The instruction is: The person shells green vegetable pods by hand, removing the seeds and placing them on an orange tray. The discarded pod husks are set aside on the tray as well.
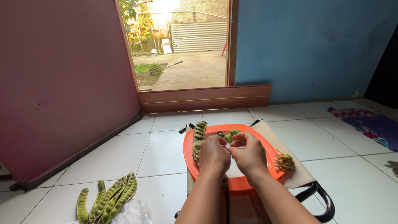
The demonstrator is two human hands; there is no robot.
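White glossy floor tiles (166, 153) meet a maroon door (62, 83) and blue wall (315, 49); a round orange plastic tray (188, 151) sits on a folding stool (298, 174); left hand (213, 155) and right hand (249, 155) pinch a small green pod piece (231, 135) above it, fingertips narrow, their grip partly hidden; knobbly long pods (107, 201) lie bottom left, on a plastic bag cut off by the frame edge.

Labels, signs, screens: none visible.

Packaging: one item only, a plastic bag (134, 211). Position: on the white tiled floor at the bottom edge of the view, left of the person's forearms. Material: thin, crumpled film, translucent white to clear. Shape: irregular, flattened, partly cut off by the frame edge. A bunch of long green pods (107, 199) lies on its upper left part, touching it. No print can be made out on the film.
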